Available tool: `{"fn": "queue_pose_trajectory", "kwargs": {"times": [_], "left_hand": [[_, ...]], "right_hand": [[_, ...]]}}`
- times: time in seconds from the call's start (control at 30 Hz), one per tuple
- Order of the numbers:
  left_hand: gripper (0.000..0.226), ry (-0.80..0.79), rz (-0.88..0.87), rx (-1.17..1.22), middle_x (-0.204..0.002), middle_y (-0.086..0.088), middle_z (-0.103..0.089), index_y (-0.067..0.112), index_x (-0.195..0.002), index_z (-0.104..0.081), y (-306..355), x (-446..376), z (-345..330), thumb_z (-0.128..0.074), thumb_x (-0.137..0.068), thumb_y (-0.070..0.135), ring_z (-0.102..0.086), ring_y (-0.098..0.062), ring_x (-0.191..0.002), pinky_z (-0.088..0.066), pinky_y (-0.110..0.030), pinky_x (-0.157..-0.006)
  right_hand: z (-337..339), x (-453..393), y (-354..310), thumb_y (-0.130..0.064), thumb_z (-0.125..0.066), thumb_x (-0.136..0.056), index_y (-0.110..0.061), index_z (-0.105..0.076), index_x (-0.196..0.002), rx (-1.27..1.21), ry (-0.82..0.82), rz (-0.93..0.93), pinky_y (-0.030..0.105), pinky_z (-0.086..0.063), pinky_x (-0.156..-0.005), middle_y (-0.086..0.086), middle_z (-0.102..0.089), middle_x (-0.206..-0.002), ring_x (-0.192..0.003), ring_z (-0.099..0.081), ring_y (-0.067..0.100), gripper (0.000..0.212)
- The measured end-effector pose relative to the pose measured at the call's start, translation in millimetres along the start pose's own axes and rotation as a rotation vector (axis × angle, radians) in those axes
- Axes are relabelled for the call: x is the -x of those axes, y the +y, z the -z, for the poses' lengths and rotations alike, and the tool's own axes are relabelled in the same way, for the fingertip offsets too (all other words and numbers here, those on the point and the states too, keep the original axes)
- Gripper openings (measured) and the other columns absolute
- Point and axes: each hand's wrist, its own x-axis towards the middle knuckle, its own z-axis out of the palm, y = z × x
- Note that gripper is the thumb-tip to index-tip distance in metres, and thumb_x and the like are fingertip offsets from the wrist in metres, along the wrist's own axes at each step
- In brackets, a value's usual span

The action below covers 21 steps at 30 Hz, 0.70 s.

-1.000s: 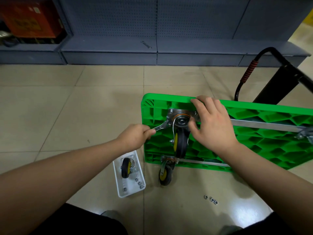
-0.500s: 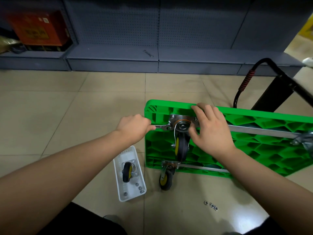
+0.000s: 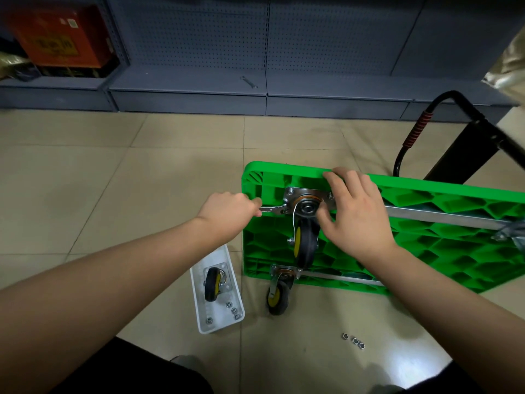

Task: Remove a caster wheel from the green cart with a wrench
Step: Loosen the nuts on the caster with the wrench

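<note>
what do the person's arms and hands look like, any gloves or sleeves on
Both arms are bare from the frame edge to the wrist, with no sleeves in view. The left hand and the right hand wear no gloves, and no watch, ring or bracelet shows. Fingernails on the right hand's fingers look short and plain.

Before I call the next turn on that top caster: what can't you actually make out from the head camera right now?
- Wrench handle: buried in the left hand.
- Whether its head seats on a nut at the caster plate: too small.
- Plate's right side bolts: covered by the right hand.
- Far-right caster: cut off by the frame edge.
- Green cart top face: turned away.
</note>
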Motion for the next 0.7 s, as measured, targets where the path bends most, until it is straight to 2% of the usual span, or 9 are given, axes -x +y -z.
{"fn": "queue_pose_trajectory", "kwargs": {"times": [0.1, 0.43, 0.6, 0.7], "left_hand": [[0.025, -0.003, 0.01, 0.068, -0.102, -0.007, -0.066, 0.018, -0.123, -0.052, 4.4, -1.8, -8.2, -0.039, -0.109, 0.036, -0.068, -0.033, -0.094, -0.041, -0.034, -0.065], [0.029, 0.093, 0.103, 0.089, -0.097, -0.006, -0.068, 0.016, -0.12, -0.054, 14.2, -1.2, -24.9, -0.037, -0.11, 0.036, -0.069, -0.033, -0.087, -0.038, -0.034, -0.063], [0.028, 0.198, 0.108, 0.191, -0.091, -0.005, -0.067, 0.014, -0.108, -0.057, 17.3, -4.5, -39.2, -0.037, -0.11, 0.033, -0.067, -0.031, -0.085, -0.03, -0.035, -0.075], [0.025, 0.253, 0.133, 0.289, -0.086, -0.004, -0.065, 0.015, -0.099, -0.056, 19.4, -5.7, -45.8, -0.04, -0.109, 0.031, -0.064, -0.031, -0.083, -0.026, -0.035, -0.075]], "right_hand": [[0.4, 0.1, -0.2, -0.028, -0.053, -0.085, -0.001, -0.057, -0.13, 0.001, -0.006, -0.003, 0.047, -0.045, -0.093, 0.015, -0.057, -0.126, -0.106, -0.053, 0.039, 0.052], [-0.8, 1.5, -2.1, -0.027, -0.056, -0.084, -0.001, -0.057, -0.13, 0.013, -0.003, 0.001, 0.047, -0.044, -0.094, 0.016, -0.057, -0.125, -0.107, -0.053, 0.04, 0.053], [-1.3, 1.3, -2.6, -0.028, -0.055, -0.086, 0.0, -0.057, -0.131, 0.026, 0.007, 0.001, 0.047, -0.043, -0.094, 0.017, -0.056, -0.125, -0.106, -0.052, 0.04, 0.053], [-1.8, 1.1, -3.4, -0.028, -0.055, -0.086, 0.0, -0.056, -0.131, 0.027, 0.015, 0.003, 0.047, -0.043, -0.094, 0.016, -0.056, -0.125, -0.106, -0.052, 0.04, 0.054]]}}
